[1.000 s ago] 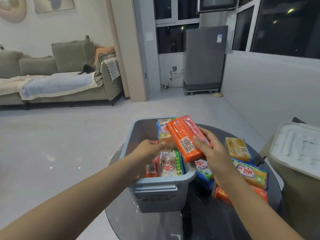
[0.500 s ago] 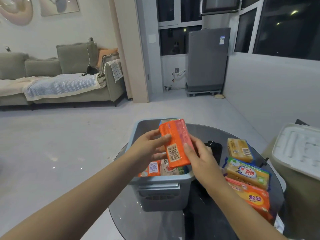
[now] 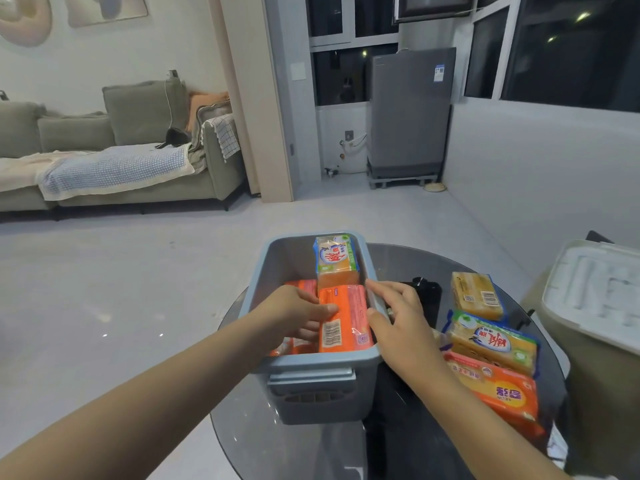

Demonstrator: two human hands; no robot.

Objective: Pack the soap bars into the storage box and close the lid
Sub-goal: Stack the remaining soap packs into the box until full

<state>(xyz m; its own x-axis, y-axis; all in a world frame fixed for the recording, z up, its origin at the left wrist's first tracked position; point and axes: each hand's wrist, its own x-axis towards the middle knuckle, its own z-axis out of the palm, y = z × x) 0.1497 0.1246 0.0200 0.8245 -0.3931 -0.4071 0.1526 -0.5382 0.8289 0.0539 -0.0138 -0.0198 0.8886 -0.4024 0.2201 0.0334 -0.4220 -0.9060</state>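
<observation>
Currently, in the head view, I find the left hand (image 3: 294, 315) inside the storage box (image 3: 313, 367), its thumb and fingers lying on the left edge of the orange soap bar (image 3: 343, 318), which sits in the near right part of the box with its long axis running away from me, barcode face up. The right hand (image 3: 398, 323) rests over the box's right rim, fingers loosely spread and touching the bar's right edge; I judge neither hand to be clamped on it, more pressing and steadying. A green-and-blue wrapped bar (image 3: 335, 261) stands at the far end of the box, and another orange bar (image 3: 301, 287) shows under the left hand. Remaining stock lies to the right of the box on the glass table (image 3: 277, 445): a yellow bar (image 3: 477, 295) farthest, a green-trimmed bar (image 3: 493, 342) in the middle, an orange pack (image 3: 495, 393) nearest, their long axes running roughly left to right. The right hand is plainly the nearer one and sits just beside the middle bar, with nothing between. A dark object (image 3: 427, 291) lies just beyond the right hand. A white lid (image 3: 595, 289) rests on a bin at the far right; whether it belongs to this box I cannot tell. Packing is, in my judgement, partly done, the lid not yet on.
</observation>
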